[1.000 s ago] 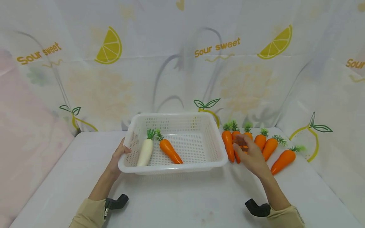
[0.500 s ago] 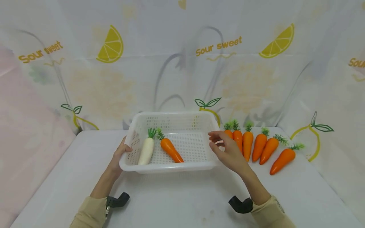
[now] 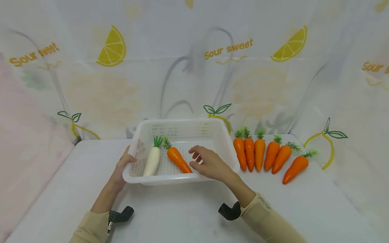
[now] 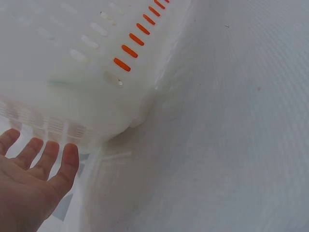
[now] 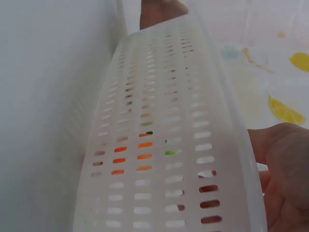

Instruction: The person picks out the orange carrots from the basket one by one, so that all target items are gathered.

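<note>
A white slotted plastic basket (image 3: 182, 180) tilts toward me, its slotted underside showing in the left wrist view. In it lie a white radish (image 3: 152, 160) with green leaves and an orange carrot (image 3: 177, 158). My left hand (image 3: 121, 165) grips the basket's left side, thumb over the rim and fingers on the outer wall. Above the basket's right half is my right hand (image 3: 209, 164), fingers loosely bent and nothing in them. Through the slots in the right wrist view, orange parts of the carrot show beyond the basket wall (image 5: 145, 193).
To the right of the basket, several carrots (image 3: 259, 155) lie on the white table (image 3: 182, 216), leafy ends toward the back. A printed cloth (image 3: 152, 84) with lemon patterns hangs behind the table. Each wrist bears a black camera mount (image 3: 229, 211).
My right hand has moved left from over the carrots, past the basket's right rim, to above its inside. The left hand keeps its grip on the basket.
</note>
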The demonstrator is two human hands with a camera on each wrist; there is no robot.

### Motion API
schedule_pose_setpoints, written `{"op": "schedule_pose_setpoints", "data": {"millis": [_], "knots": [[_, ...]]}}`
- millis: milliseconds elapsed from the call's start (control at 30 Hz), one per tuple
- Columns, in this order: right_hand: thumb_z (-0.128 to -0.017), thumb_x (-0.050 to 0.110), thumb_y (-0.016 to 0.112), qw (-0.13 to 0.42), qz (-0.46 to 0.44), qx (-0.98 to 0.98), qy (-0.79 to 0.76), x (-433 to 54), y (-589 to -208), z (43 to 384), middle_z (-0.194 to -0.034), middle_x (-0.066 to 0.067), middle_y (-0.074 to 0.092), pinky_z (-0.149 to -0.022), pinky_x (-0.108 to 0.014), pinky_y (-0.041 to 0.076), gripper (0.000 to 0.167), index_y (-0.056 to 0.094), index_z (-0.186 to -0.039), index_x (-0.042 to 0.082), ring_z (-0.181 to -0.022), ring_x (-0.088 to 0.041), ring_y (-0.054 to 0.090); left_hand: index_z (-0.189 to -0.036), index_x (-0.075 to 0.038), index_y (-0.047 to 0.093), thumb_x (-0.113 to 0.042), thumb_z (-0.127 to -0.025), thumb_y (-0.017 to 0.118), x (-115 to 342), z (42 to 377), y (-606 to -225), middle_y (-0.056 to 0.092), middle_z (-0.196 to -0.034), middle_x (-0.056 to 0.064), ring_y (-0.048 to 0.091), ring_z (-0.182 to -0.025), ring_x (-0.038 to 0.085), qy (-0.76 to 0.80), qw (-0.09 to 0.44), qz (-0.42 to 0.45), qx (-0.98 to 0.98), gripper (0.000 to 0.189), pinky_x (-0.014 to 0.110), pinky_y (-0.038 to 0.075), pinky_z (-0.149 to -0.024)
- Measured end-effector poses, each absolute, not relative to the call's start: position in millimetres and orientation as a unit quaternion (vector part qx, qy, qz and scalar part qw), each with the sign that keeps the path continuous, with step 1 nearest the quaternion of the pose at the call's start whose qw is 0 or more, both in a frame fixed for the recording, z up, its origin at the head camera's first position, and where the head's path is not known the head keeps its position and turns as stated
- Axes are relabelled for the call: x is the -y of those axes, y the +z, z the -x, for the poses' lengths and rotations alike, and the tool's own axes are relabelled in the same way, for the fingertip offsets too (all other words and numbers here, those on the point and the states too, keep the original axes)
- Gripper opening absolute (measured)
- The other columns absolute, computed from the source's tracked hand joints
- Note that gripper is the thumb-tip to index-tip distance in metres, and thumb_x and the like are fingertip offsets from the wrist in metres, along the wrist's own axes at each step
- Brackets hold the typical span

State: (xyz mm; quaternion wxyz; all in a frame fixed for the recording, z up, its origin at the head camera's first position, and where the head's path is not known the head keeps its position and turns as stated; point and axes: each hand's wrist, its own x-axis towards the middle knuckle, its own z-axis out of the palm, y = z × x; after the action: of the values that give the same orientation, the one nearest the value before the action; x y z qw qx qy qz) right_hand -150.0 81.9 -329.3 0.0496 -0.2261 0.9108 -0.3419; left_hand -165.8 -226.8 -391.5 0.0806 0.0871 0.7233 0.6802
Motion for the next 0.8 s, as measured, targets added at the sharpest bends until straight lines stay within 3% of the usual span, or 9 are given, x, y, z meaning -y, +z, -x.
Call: {"op": "schedule_pose_setpoints", "data": {"millis": [233, 500, 700, 800], "knots": [[-0.086, 0.023, 0.06, 0.113, 0.234, -0.916, -0.307, -58, -332, 161, -0.111, -0.011, 0.062, -0.079, -0.033, 0.048, 0.045, 0.051, -0.127, 0.007, -0.092, -0.021, 0.06, -0.152, -0.021, 0.0, -0.016, -0.083, 0.027, 229, 166, -392, 0.0, -0.159, 0.014, 0.001, -0.144, 0.044, 0.668, 0.081, -0.104, -0.732, 0.075, 0.069, 0.003, -0.106], [-0.082, 0.026, 0.067, 0.146, 0.218, -0.928, -0.266, -37, -338, 176, -0.113, -0.013, 0.059, -0.081, -0.035, 0.048, 0.057, 0.048, -0.132, 0.007, -0.09, -0.021, 0.057, -0.152, -0.021, -0.001, -0.016, -0.083, 0.026, 231, 166, -392, -0.001, -0.159, 0.014, 0.0, -0.144, 0.045, 0.669, 0.081, -0.108, -0.731, 0.075, 0.07, 0.002, -0.104], [-0.081, 0.027, 0.068, 0.153, 0.187, -0.953, -0.185, -22, -345, 185, -0.113, -0.012, 0.053, -0.072, -0.033, 0.045, 0.071, 0.036, -0.141, 0.008, -0.079, -0.02, 0.053, -0.152, -0.021, 0.0, -0.016, -0.084, 0.026, 230, 167, -391, 0.001, -0.159, 0.014, 0.002, -0.144, 0.043, 0.672, 0.081, -0.11, -0.728, 0.073, 0.067, 0.005, -0.105], [-0.081, 0.028, 0.068, 0.155, 0.17, -0.959, -0.163, -16, -347, 187, -0.121, -0.014, 0.051, -0.073, -0.034, 0.046, 0.077, 0.03, -0.145, 0.009, -0.081, -0.022, 0.054, -0.152, -0.02, -0.001, -0.016, -0.083, 0.026, 231, 167, -391, 0.001, -0.159, 0.015, 0.003, -0.143, 0.043, 0.671, 0.084, -0.112, -0.728, 0.074, 0.067, 0.005, -0.105]]}}
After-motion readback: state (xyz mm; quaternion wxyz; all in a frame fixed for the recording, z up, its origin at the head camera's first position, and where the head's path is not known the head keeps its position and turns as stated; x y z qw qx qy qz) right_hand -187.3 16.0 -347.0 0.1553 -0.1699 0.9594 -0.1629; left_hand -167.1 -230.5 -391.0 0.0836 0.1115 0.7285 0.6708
